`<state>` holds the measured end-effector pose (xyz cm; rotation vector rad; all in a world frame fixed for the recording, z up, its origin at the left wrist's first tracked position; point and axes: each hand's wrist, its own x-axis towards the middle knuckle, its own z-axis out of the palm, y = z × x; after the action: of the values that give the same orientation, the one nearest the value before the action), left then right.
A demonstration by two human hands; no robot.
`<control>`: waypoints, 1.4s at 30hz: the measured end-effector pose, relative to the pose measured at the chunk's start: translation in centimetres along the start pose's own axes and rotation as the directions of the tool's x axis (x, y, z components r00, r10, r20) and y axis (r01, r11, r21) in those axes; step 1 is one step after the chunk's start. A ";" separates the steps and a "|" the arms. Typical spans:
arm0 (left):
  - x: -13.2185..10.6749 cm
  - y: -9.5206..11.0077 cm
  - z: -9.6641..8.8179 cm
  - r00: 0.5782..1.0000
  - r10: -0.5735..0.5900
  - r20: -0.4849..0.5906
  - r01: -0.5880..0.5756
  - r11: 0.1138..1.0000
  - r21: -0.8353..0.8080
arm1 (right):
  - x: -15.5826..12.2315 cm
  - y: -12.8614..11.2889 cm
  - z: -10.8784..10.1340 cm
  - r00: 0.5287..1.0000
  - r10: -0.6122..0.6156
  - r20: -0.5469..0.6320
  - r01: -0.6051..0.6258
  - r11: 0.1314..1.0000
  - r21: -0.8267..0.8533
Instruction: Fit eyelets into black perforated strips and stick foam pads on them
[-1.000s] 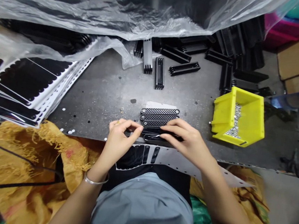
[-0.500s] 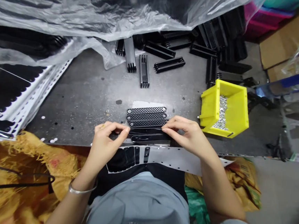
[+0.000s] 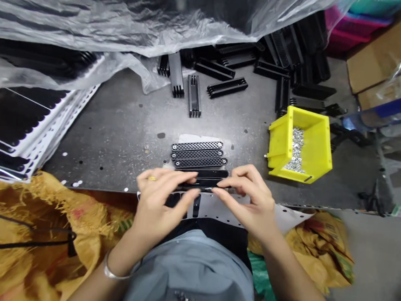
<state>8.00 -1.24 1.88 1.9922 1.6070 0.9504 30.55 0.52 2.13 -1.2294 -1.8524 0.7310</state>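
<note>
Both my hands are at a narrow black bar near the table's front edge. My left hand has its fingers over the bar's left end and its thumb along the near side. At the right end, the index finger and thumb of my right hand close around the bar. Just beyond it lies a second black bar with a smooth, shiny top. Farther back, several black bars with a lattice face lie side by side, metal rings at their ends. My fingers hide both ends of the nearest bar.
A yellow bin of small metal parts stands at right. Black plastic pieces are heaped at the back under plastic sheeting. White sheets with black strips are stacked at left; another sheet lies across my lap.
My hands have come closer together and slightly nearer to me, from the thin dark strip to the nearest bar. The bar behind now shows a smooth, uncovered top.
</note>
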 end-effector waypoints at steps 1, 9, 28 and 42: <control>-0.1 0.9 0.1 0.998 0.034 0.043 -0.032 0.998 -0.048 | -0.3 -0.5 0.2 1.000 -0.003 0.013 0.003 1.000 0.025; -0.6 -2.5 -2.3 0.994 0.050 -0.100 -0.026 0.973 0.230 | -2.3 -0.5 -1.4 0.996 -0.003 0.091 -0.009 0.992 0.127; -3.7 -2.5 -1.2 0.932 -0.090 0.351 0.146 0.979 -0.139 | -4.1 -0.1 5.8 0.901 -0.393 0.182 0.417 0.900 -0.122; -0.7 -4.1 -1.7 0.984 -0.175 0.029 0.175 0.984 0.019 | 2.9 0.3 2.1 0.971 -0.134 0.200 0.156 0.983 -0.099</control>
<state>3.90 -1.04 0.03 1.8311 1.7449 0.8382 28.25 3.24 1.63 -1.1112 -2.1448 0.6908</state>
